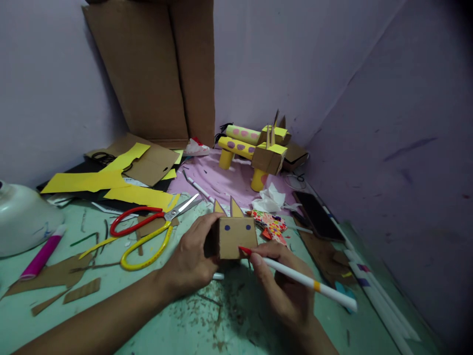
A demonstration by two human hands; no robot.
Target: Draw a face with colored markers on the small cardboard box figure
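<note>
My left hand (195, 251) grips a small cardboard box (233, 236) by its left side. Two blue dots mark the face of this box, and two pointed cardboard ears (235, 207) rise behind its top edge. Between the fingers of my right hand (286, 286) is a white marker (306, 281) with an orange band. Its red tip touches or almost touches the lower middle of the box face. Left of my left hand lie open scissors (162, 217) with one red and one yellow handle.
Yellow paper strips (88, 181) and cardboard lie at the back left, near a magenta tube (43, 252). Giraffe-like cardboard figures (268, 158) stand at the back. A phone (320, 217), crumpled tissue (269, 198) and white rolled tubes (380, 296) are on the right, by the wall.
</note>
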